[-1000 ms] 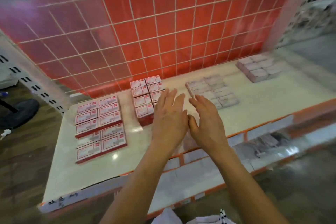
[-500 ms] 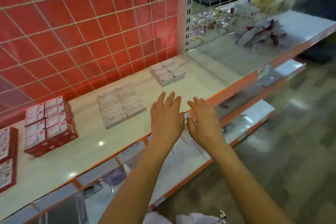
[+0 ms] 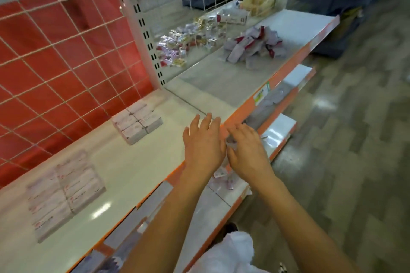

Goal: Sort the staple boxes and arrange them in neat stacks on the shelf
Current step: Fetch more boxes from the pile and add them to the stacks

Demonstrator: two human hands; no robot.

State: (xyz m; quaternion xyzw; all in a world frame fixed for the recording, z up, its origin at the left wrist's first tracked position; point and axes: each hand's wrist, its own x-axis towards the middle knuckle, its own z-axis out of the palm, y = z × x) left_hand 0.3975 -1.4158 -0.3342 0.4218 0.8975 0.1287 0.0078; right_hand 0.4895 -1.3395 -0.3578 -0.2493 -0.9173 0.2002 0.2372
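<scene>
Closest in, both arms are stretched out over the shelf's front edge. The left hand [image 3: 204,146] is held flat, palm down, with its fingers [image 3: 207,122] straight and lightly spread and nothing gripped. The right hand [image 3: 249,153] is carried just beside it, fingers relaxed and equally empty, above a lower shelf [image 3: 277,137] where a few loose packets [image 3: 221,176] are glimpsed. The empty hands are judged to be readied for the next pick-up.

On the shelf [image 3: 137,175], to the left, a tidy block of staple boxes [image 3: 64,190] is seen, packed edge to edge. A smaller block [image 3: 137,123] is set farther along, well apart, presumably so that kinds are kept separate. Beyond the upright [image 3: 135,46], an unsorted heap [image 3: 253,47] is left on the next bay, likely the stock to be fetched next. Everything is blurred and no label can be read.
</scene>
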